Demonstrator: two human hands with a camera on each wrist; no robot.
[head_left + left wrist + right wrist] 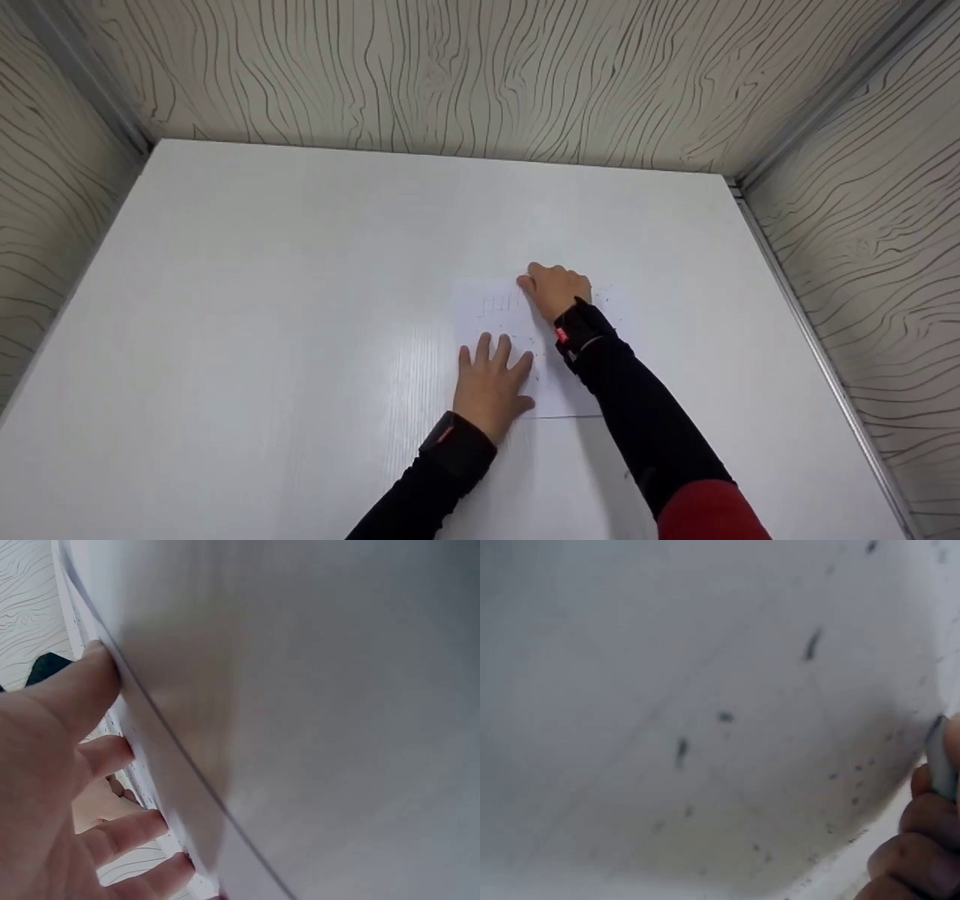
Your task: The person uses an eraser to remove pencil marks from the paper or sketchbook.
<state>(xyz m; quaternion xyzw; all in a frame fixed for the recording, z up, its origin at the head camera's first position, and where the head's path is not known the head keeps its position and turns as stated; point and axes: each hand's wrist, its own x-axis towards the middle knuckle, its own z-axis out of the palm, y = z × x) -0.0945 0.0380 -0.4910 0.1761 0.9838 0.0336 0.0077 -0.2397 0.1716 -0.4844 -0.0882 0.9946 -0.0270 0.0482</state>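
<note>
A white sheet of paper [501, 313] with faint pencil marks lies on the white table [300, 300], right of centre. My left hand [491, 379] rests flat on its lower left part with fingers spread; in the left wrist view the fingertips [105, 757] press by the paper's edge [150, 757]. My right hand [553, 289] is curled over the upper part of the sheet. In the right wrist view its fingers [922, 840] pinch a small grey object [941, 757] against the paper [727, 765], which is dotted with dark specks.
The table is boxed in by wood-grain panels at the back [480, 75], left [45, 225] and right [885, 262]. A metal strip [810, 337] runs along the right edge. Both arms wear black sleeves with wrist bands.
</note>
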